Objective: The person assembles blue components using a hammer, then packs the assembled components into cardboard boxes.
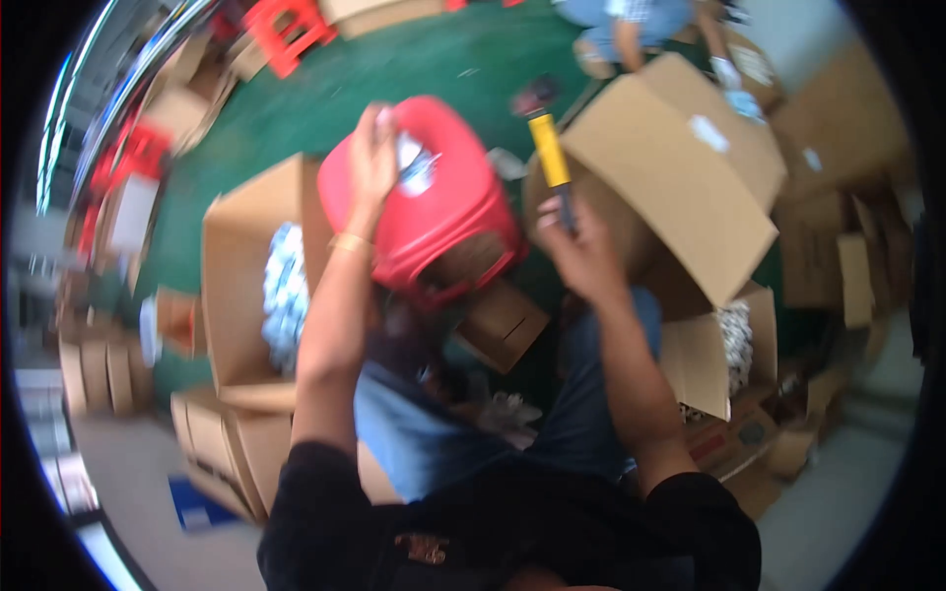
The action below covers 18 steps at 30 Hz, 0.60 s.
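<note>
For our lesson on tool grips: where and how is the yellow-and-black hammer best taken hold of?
Probably the hammer is best gripped around its dark lower end, coming from the person's near side, where the right hand holds it: it is slim and straight, and its blurred head is at the far end.

A stool (439,222) stood before the person (512,512), an item (416,167) on its seat (429,212), the left grip (374,163) just left of that item. The right grip (581,246) held a hammer (549,148) beyond the stool's right edge. A carton (251,197) with a bundle (285,295) in it stood left of the stool, another carton (670,177) right; a third carton (501,325) lay by the stool's near edge.
</note>
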### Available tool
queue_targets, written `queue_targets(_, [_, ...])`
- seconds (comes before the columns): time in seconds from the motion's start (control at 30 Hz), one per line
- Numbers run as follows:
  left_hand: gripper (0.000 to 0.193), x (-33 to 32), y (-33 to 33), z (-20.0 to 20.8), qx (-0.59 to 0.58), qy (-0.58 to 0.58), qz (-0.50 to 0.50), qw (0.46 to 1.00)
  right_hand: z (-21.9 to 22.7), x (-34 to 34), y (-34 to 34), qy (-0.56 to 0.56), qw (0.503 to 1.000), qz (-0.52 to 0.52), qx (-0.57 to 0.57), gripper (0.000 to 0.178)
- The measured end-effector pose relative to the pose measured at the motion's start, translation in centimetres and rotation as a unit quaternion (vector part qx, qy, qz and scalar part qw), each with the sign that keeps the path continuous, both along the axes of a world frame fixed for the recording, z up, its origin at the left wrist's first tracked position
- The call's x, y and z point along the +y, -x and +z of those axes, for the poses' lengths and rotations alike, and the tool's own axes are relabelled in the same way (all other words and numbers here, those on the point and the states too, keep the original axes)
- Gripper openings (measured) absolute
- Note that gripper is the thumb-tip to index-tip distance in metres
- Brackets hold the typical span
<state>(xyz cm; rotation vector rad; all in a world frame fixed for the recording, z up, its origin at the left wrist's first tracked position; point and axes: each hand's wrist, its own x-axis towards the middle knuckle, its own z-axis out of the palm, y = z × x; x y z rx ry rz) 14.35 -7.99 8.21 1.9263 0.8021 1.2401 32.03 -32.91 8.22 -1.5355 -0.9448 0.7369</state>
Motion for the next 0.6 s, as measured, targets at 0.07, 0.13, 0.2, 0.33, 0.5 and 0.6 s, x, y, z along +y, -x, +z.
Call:
queue_targets(0.07, [0.027, 1.9, 3.3, -3.4, 0.038, -0.129, -0.006, 0.991, -1.0, 1.6, 1.8, -0.032, 0.999, 0.028, 0.019, 0.014])
queue_targets(0.13, [0.026, -0.5, 1.5, -1.1, 0.115, -0.006, -0.022, 0.993, -2.3, 1.7, 1.2, -0.063, 0.997, 0.010, -0.035, 0.014])
queue_targets(0.2, [0.022, -1.0, 2.1, -0.3, 0.078, 0.037, -0.002, 0.996, -0.5, 1.3, 1.9, -0.048, 0.999, 0.017, -0.012, 0.012])
queue_targets(0.33, [0.023, -1.3, 0.6, -0.7, 0.044, 0.084, 0.055, 0.994, -1.2, 1.3, 1.4, -0.058, 0.998, -0.001, -0.016, 0.009])
queue_targets(0.5, [0.032, 5.6, 5.5, -3.5, 0.028, -0.081, 0.075, 0.993, -1.6, 3.5, 2.4, 0.013, 0.999, 0.013, -0.050, 0.011])
queue_targets(0.6, [0.021, 6.2, 2.0, -3.0, -0.046, -0.205, 0.052, 0.976, -1.0, 2.6, 0.7, -0.002, 1.000, 0.008, -0.022, 0.011])
